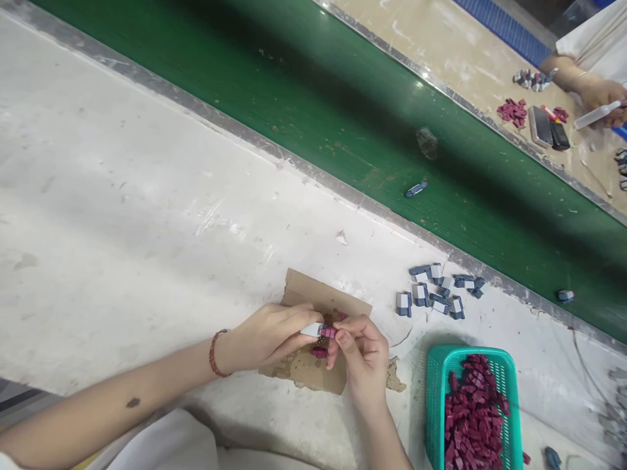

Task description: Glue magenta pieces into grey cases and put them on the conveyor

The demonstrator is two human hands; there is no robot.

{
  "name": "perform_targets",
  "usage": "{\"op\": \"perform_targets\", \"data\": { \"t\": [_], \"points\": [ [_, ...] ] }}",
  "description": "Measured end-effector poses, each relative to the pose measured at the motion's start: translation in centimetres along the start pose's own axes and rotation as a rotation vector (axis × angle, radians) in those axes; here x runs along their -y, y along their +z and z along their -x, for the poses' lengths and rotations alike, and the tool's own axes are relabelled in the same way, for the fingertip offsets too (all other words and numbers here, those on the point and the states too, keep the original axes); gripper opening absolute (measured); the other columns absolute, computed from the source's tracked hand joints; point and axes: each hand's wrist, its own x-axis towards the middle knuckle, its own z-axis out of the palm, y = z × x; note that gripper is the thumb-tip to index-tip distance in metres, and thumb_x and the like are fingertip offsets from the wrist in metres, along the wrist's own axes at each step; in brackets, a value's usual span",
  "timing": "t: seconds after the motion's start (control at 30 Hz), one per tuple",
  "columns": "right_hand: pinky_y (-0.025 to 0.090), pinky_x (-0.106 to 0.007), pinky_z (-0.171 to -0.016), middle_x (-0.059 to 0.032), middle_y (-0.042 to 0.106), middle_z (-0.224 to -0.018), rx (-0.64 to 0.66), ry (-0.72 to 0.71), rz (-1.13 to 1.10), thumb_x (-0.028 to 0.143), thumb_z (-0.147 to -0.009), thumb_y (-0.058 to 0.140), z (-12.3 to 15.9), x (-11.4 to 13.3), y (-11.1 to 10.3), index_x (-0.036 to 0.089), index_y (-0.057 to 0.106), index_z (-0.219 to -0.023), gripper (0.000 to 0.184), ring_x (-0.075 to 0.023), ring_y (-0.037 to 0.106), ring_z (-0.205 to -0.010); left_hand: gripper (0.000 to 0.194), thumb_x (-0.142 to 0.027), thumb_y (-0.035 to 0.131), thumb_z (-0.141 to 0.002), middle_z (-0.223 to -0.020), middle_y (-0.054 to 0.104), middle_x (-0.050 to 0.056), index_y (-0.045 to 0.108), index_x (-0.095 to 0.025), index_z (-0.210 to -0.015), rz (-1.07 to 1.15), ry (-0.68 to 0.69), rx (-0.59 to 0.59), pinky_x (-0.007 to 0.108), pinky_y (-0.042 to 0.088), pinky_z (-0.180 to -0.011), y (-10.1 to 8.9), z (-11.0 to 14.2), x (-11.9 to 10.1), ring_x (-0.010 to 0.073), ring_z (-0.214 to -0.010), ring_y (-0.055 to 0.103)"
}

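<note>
Over a stained piece of cardboard (pixel 337 382), my two hands meet. My left hand (pixel 272 334) is closed on a small grey-and-white plastic part (pixel 312 329), gripped between thumb and fingers. Between thumb and forefinger, my right hand (pixel 365 356) pinches a small maroon plastic piece (pixel 328 332), which touches the end of the grey-and-white part. Whether the two are joined I cannot tell. Another maroon piece (pixel 320 352) lies on the cardboard just below my hands, and one more shows partly behind my right fingers.
A teal basket (pixel 434 391) full of maroon pieces stands at the right. Several blue-grey and white parts (pixel 421 295) lie beyond it. Past the metal edge runs a green belt (pixel 343 130) carrying a few parts (pixel 416 189). Across it, a co-worker's hand (pixel 602 98) holds a white tube.
</note>
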Motion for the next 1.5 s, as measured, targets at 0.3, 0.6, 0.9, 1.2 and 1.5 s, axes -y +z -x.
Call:
{"op": "perform_targets", "data": {
  "t": [0.3, 0.6, 0.9, 1.2, 1.5],
  "points": [
    [0.048, -0.022, -0.043, 0.0014, 0.063, -0.058, -0.057, -0.07, 0.211, 0.045, -0.085, 0.066, 0.5, 0.2, 0.8, 0.019, 0.065, -0.08, 0.026, -0.0115, 0.058, -0.047, 0.044, -0.039, 0.019, -0.104, -0.074, 0.061, 0.003, 0.057, -0.017, -0.099, -0.058, 0.036, 0.013, 0.024, 0.039, -0.048, 0.1, 0.1, 0.0, 0.0149, -0.055, 0.056],
    [0.042, -0.027, -0.055, -0.0041, 0.06, -0.067, 0.187, -0.608, 1.06, 0.032, -0.104, 0.028, 0.0, 1.3, -0.7, 0.019, 0.059, -0.079, 0.042, -0.0163, 0.053, -0.061, 0.052, -0.042, 0.016, -0.103, -0.064, 0.063, 0.003, 0.055, -0.018, -0.081, 0.03, 0.058, 0.02, 0.025, 0.038, -0.05, -0.3, -0.1, -0.3, 0.0151, -0.052, 0.056],
    [0.04, -0.027, -0.055, -0.002, 0.057, -0.062, 0.255, -0.617, 1.199, 0.034, -0.105, 0.017, 0.6, 1.5, -0.2, 0.021, 0.054, -0.072, 0.052, -0.0157, 0.05, -0.058, 0.045, -0.035, 0.022, -0.104, -0.058, 0.06, 0.001, 0.052, -0.019, -0.075, 0.008, 0.143, 0.088, 0.025, 0.036, -0.047, -1.3, -0.1, -0.9, 0.0145, -0.046, 0.053],
    [0.047, -0.029, -0.066, -0.0035, 0.066, -0.078, -0.404, -0.397, 1.164, 0.026, -0.097, 0.044, 5.0, 5.9, -7.4, 0.022, 0.062, -0.082, 0.023, -0.0191, 0.062, -0.074, 0.024, -0.045, 0.052, -0.093, -0.076, 0.072, 0.0, 0.062, -0.025, -0.101, 0.061, -0.099, -0.09, 0.026, 0.043, -0.051, -3.4, -0.9, 0.4, 0.018, -0.055, 0.063],
    [0.041, -0.034, -0.055, -0.011, 0.066, -0.093, -0.659, 0.008, 1.557, 0.034, -0.087, 0.047, 7.9, 4.0, -15.4, 0.02, 0.069, -0.086, 0.027, -0.0254, 0.061, -0.072, 0.032, -0.051, 0.051, -0.086, -0.088, 0.064, 0.001, 0.065, -0.025, -0.095, -0.153, -0.179, -0.364, 0.031, 0.045, -0.079, -8.4, -11.7, 5.7, 0.022, -0.087, 0.058]
  ]
}}
